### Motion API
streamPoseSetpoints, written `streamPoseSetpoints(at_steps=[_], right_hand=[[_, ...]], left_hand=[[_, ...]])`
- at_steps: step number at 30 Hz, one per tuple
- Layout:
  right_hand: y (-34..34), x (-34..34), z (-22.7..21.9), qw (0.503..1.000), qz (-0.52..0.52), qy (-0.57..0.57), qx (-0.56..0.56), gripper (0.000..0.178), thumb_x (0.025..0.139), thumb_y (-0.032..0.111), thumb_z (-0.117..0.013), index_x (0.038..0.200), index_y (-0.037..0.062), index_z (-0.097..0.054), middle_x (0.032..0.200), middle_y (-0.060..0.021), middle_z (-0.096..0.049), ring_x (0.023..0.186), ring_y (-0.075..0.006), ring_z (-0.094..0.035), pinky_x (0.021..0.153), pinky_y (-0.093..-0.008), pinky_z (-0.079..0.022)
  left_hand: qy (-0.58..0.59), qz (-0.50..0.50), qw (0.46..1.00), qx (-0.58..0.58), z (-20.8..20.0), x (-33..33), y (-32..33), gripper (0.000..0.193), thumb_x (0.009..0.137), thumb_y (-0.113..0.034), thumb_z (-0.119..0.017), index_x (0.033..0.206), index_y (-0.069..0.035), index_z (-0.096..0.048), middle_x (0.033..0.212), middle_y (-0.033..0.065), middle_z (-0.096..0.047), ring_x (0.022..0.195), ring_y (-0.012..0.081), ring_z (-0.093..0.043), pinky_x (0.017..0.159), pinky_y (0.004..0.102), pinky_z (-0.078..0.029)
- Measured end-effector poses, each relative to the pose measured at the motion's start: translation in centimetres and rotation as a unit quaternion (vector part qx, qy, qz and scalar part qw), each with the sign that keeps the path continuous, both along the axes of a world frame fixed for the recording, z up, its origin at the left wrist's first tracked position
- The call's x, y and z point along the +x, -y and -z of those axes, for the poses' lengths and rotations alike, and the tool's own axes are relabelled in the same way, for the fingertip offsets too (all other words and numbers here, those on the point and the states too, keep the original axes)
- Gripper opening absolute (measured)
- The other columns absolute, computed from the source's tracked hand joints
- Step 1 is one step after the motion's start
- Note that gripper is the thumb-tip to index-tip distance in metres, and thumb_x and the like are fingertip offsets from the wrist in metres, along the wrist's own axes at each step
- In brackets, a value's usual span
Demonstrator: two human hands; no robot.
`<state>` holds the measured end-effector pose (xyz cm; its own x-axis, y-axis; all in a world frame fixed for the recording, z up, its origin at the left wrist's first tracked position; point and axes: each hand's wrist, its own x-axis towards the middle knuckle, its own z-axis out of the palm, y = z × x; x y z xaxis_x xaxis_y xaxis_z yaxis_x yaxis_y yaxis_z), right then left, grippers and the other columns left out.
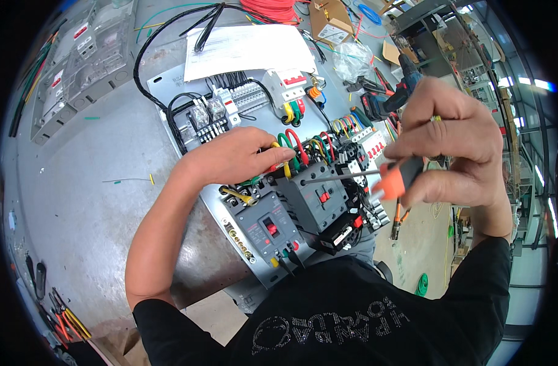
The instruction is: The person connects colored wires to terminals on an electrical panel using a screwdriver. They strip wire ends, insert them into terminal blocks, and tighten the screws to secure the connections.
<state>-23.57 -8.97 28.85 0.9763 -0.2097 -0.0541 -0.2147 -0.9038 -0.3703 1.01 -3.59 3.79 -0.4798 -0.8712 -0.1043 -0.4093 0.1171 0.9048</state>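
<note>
My right hand (456, 146) is closed round the orange and black handle of a screwdriver (401, 178). Its thin shaft points left, and the tip is at the upper left corner of a grey circuit breaker (321, 198) with a red toggle. My left hand (242, 155) reaches over the panel, thumb and fingers closed on a thick yellow cable (287, 169) at that breaker's upper edge. Green (285, 141) and red (298, 145) cables curve up beside it. A second grey breaker (268, 227) sits below my left hand, with a loose-looking yellow lug cable (239, 195) at its top.
The metal mounting plate (215, 210) also carries relays (207, 113), a terminal strip (248, 96) and a white breaker (285, 85). Paper sheets (248, 52) lie across its far edge. A cordless drill (392, 94) stands right; clear-covered boxes (86, 67) and pliers (68, 317) lie left.
</note>
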Motion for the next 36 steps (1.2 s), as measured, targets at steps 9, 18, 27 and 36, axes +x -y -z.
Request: streamPoseSetpoints(at_steps=[9,18,27,36], right_hand=[[-1.1,-0.2,1.4,0.886,0.248,-0.016,0.391,0.112,0.073,0.042,-0.1,0.155,-0.0123,-0.047,0.095,-0.0104,-0.076,0.09,-0.0146,-0.076,0.083,-0.0254,-0.059],[-0.3,0.1,-0.8,0.99,-0.026,-0.02,-0.138,0.088,0.068,0.07,-0.087,0.121,-0.0001,-0.082,0.1,-0.0111,-0.069,0.088,-0.0213,-0.065,0.07,-0.0326,-0.046],[-1.1,0.2,0.8,0.879,0.299,-0.069,0.366,0.067,0.095,0.044,-0.081,0.134,-0.0095,-0.069,0.106,-0.0134,-0.076,0.082,-0.0179,-0.075,0.076,-0.03,-0.058],[1.3,-0.3,1.6,0.986,0.002,-0.004,0.167,0.068,0.072,0.043,-0.099,0.115,-0.0053,-0.08,0.1,-0.0133,-0.072,0.084,-0.02,-0.077,0.074,-0.0314,-0.059]], left_hand=[[-0.008,0.002,1.0,0.008,0.0,0.1,-0.1,0.064,0.11,-0.054,-0.057,0.092,0.005,-0.072,0.075,0.0136,-0.069,0.069,0.0236,-0.066,0.068,0.0396,-0.054],[-0.011,-0.001,1.0,0.008,0.1,0.0,0.0,0.065,0.11,-0.055,-0.057,0.088,0.004,-0.074,0.073,0.0145,-0.069,0.067,0.0265,-0.064,0.068,0.0412,-0.053],[-0.015,0.008,1.0,0.01,0.2,0.1,0.2,0.059,0.111,-0.052,-0.059,0.092,0.004,-0.071,0.071,0.009,-0.065,0.067,0.0169,-0.061,0.064,0.0365,-0.051],[-0.019,0.009,1.0,0.015,0.1,0.1,0.1,0.061,0.111,-0.052,-0.059,0.089,0.003,-0.071,0.07,0.0084,-0.065,0.066,0.0162,-0.06,0.063,0.0358,-0.05]])
